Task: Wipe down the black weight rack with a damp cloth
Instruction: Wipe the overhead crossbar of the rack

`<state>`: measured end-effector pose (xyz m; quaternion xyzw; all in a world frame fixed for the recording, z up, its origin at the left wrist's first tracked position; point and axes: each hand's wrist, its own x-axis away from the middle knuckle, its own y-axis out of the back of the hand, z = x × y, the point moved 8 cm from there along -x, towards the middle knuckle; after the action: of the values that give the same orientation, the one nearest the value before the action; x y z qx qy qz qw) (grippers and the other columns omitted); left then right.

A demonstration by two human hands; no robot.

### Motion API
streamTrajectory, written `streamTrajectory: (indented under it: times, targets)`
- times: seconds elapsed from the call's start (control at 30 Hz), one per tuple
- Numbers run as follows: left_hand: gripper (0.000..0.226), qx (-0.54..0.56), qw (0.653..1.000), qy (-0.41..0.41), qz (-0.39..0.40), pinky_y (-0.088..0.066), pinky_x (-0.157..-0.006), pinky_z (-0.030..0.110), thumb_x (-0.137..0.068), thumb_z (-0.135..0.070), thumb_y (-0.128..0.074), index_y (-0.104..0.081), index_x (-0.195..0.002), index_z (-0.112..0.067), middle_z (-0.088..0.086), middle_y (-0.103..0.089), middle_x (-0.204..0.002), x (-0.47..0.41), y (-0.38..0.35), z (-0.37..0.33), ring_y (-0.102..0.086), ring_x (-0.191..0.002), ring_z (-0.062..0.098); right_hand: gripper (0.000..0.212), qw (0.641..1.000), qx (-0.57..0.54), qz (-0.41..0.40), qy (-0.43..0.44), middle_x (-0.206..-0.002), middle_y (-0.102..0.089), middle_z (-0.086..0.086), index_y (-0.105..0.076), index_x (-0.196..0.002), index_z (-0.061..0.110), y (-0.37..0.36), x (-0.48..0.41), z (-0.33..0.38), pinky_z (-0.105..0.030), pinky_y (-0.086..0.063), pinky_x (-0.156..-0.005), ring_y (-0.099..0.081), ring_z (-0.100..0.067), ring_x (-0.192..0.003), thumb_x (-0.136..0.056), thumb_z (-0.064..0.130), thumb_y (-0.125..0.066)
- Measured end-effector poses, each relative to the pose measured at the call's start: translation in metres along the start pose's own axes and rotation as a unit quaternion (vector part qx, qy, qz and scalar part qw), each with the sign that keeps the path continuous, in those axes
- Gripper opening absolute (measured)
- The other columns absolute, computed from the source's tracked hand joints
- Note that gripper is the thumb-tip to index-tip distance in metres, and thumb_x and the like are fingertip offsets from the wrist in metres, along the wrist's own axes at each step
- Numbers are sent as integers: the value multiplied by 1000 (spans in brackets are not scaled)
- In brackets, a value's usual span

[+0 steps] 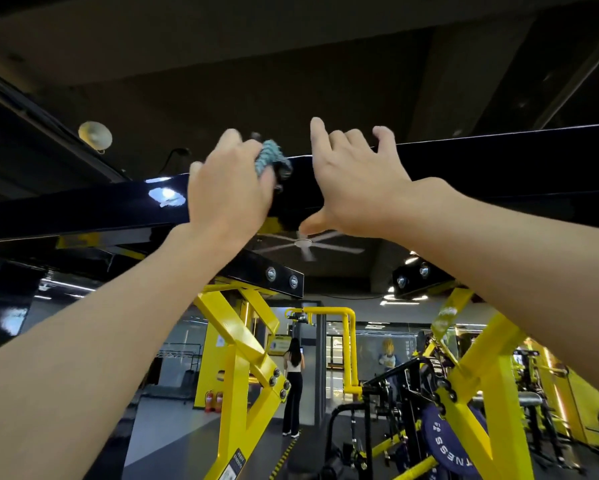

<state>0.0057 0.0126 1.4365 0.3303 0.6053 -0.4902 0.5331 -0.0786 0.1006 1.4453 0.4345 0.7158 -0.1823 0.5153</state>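
The left hand [228, 181] is gripping the bunched blue cloth [268, 157] and pressing it along the top edge of the black rack [499, 161] overhead, while the right hand [353, 181] is hooking its fingers over that edge, likely for steadiness.

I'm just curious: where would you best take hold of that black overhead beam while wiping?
Probably the black beam by its top edge, from below: its face is broad and flat, so fingers hook over, as the right hand does.
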Motion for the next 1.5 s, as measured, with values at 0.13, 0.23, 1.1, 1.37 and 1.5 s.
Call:
streamTrajectory:
  times: [0.13, 0.23, 1.1, 1.37, 1.5]
  targets:
    - [9, 58, 997, -56, 8, -49, -77, 47, -94, -15, -58, -64, -96, -8, 3, -42, -94, 16, -2, -21, -52, -76, 25, 118, 1000, -25, -7, 0, -149, -38, -12, 0, -155, 3, -6, -12, 16, -56, -17, -118, -32, -31, -141, -78, 57, -71]
    - [14, 35, 998, -58, 4, -48, -76, 42, -96, -20, -58, -65, -102, -9, -1, -40, -94, 17, 0, -3, -46, -76, 16, 122, 1000, -19, -7, 4, -146, -42, -13, -1, -155, 4, -8, -13, 19, -52, -25, -115, -37, -31, -137, -75, 62, -73]
    - [13, 60, 997, -54, -3, -48, -72, 38, -97, -18, -57, -65, -99, -8, 2, -44, -95, 20, 3, 16, -51, -77, 20, 87, 998, 52, -27, -15, -132, -45, -12, -38, -138, 11, -9, -17, 45, -52, -29, -108, -43, -31, -123, -76, 63, -68]
    - [10, 26, 999, 17, -9, -50, -70, 47, -96, -18, -57, -62, -92, -10, 0, -39, -91, 33, 13, 51, -49, -72, 23, 90, 998, 49, -43, -11, -128, -47, -11, -40, -136, 12, -9, -17, 46, -52, -30, -107, -44, -31, -121, -71, 68, -70]
    - [10, -1, 998, -55, 6, -51, -67, 47, -95, -17, -60, -65, -95, -8, 1, -43, -89, 37, 14, 56, -54, -71, 25, 91, 997, 52, -50, -9, -129, -47, -11, -39, -138, 12, -9, -14, 47, -52, -29, -109, -44, -31, -122, -72, 67, -69]
